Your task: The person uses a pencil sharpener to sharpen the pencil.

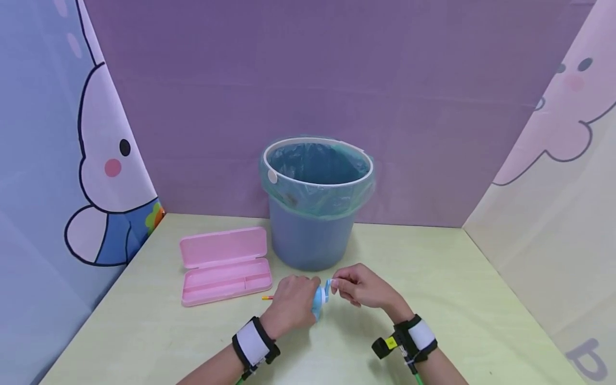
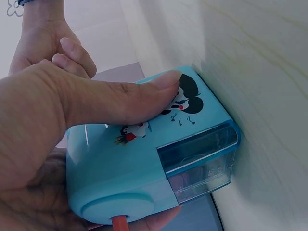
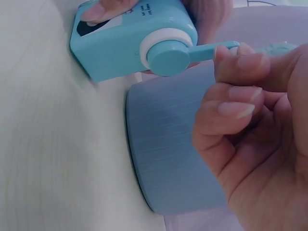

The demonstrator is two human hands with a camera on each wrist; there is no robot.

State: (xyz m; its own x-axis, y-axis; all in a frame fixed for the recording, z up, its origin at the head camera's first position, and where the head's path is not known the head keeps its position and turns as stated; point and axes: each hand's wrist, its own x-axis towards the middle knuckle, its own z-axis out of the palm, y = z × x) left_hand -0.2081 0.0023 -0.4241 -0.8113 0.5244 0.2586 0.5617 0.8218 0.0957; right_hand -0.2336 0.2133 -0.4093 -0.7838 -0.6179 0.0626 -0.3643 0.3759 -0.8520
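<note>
My left hand [image 1: 291,300] grips a light-blue crank pencil sharpener [image 2: 115,168], its thumb across the cartoon-printed side. A clear shavings drawer [image 2: 204,166] shows in the left wrist view. A pencil [image 1: 267,298] with a red-orange end sticks out of the sharpener on the left; its other end is hidden inside. On the opposite side is the crank [image 3: 168,58], whose arm reaches toward my right hand [image 1: 366,287]. With thumb and index finger, that hand pinches the end of the crank, and its other fingers curl beneath. The knob itself is mostly covered.
An opened pink pencil case [image 1: 223,250] lies on the table, left of the hands. Behind them stands a blue bin [image 1: 310,235] lined with a green bag. A purple panel [image 1: 313,69] closes off the back, and printed panels flank both sides.
</note>
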